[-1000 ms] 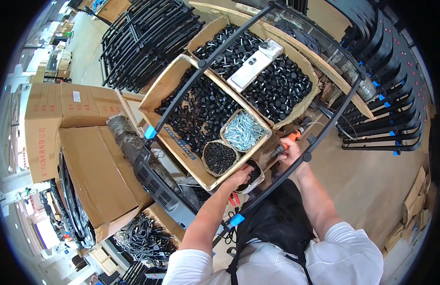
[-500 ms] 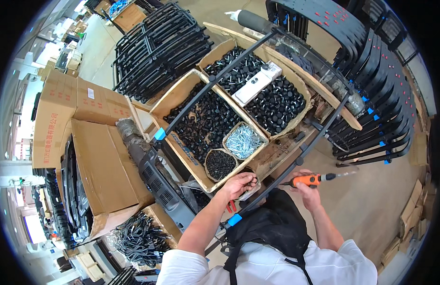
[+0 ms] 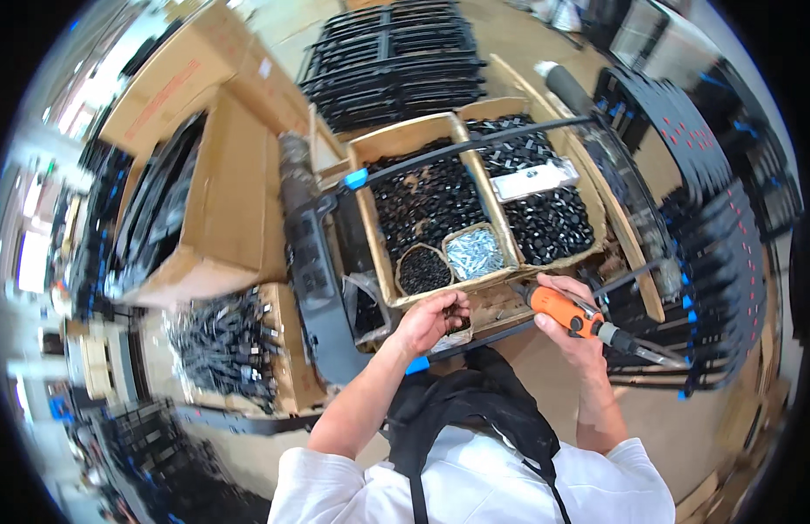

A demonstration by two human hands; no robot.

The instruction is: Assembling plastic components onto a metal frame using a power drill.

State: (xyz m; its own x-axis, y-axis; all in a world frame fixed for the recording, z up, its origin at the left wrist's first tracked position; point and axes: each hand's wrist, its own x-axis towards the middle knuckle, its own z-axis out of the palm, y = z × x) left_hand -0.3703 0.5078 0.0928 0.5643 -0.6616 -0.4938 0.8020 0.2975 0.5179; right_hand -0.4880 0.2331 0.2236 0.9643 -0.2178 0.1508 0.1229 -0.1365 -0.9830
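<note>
Beige floor (image 3: 645, 424); bright white rectangle (image 3: 34, 261) (blurred) far left.

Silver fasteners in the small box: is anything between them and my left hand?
Yes: the near walls of the tray and small box stand between your left hand and the silver fasteners. Nothing visible covers them from above.

Your right hand (image 3: 581, 348) grips orange driver (image 3: 560, 309), pointing four o'clock; silver screws (image 3: 475, 254) at one o'clock from curled left hand (image 3: 431, 323).

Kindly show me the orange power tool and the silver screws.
Orange power tool (image 3: 559, 308): head view, on its orange body.
Silver screws (image 3: 474, 253): head view, middle of the pile.
</note>
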